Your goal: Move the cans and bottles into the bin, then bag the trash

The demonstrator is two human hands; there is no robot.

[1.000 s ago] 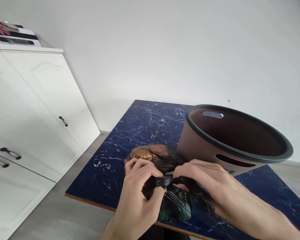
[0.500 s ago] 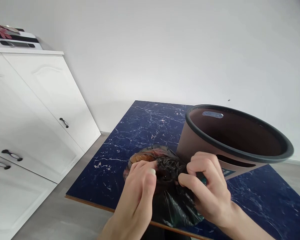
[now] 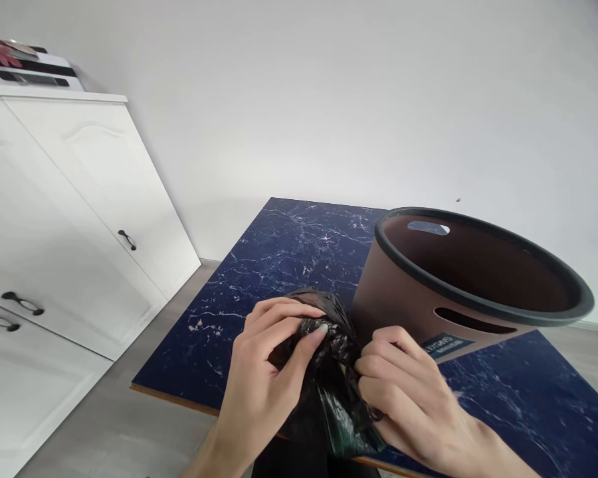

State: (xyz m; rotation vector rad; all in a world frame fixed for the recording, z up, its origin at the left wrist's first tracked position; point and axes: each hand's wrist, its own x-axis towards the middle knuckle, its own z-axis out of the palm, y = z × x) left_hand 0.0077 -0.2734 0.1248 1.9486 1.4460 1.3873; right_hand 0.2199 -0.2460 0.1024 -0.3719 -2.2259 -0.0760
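A crumpled black plastic bag [image 3: 331, 372] sits at the near edge of a dark blue marbled board [image 3: 289, 249]. My left hand [image 3: 269, 362] grips the bunched top of the bag from the left, fingers curled over it. From the right, my right hand [image 3: 401, 388] pinches the same bunched plastic. Both hands touch the bag and hide most of it. A brown round bin [image 3: 458, 279] with a dark rim and slot handles stands just right of the bag, close to my right hand.
A white cabinet [image 3: 64, 219] with dark handles stands on the left, with flat items on top. A plain white wall is behind. Grey floor [image 3: 124, 431] shows around the board.
The hands have gathered the bag's top tighter and shifted toward me. The orange-brown contents seen earlier through the plastic are now covered by the hands and the bag.
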